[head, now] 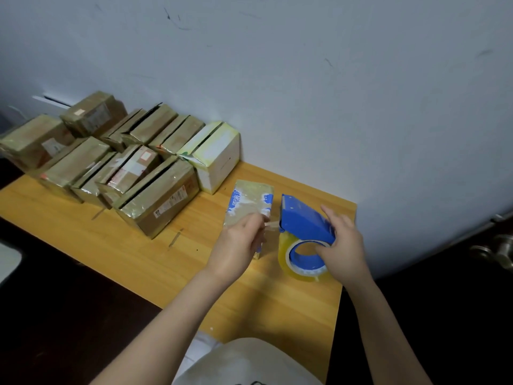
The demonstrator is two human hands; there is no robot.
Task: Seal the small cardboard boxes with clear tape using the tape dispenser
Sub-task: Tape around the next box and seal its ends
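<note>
Left-hand grip [239, 243] lies over the near end of the small cardboard box [249, 198], with its fingertips closed on the free end of the clear tape strip [271, 225]. The strip runs right from the fingertips to the mouth of the blue tape dispenser [302, 218]. Right-hand grip [344, 243] is clamped on the dispenser body, fingers over the top and thumb at the hub of the tape roll [286, 255]. The roll rests on the wooden table [138, 259], just right of the box. The box lies flat near the table's right end, printed in blue and white and already partly covered in tape. A group of taped brown boxes [155, 195] stands at far left against the wall [333, 79], with a white box [216, 157] at its right end.
</note>
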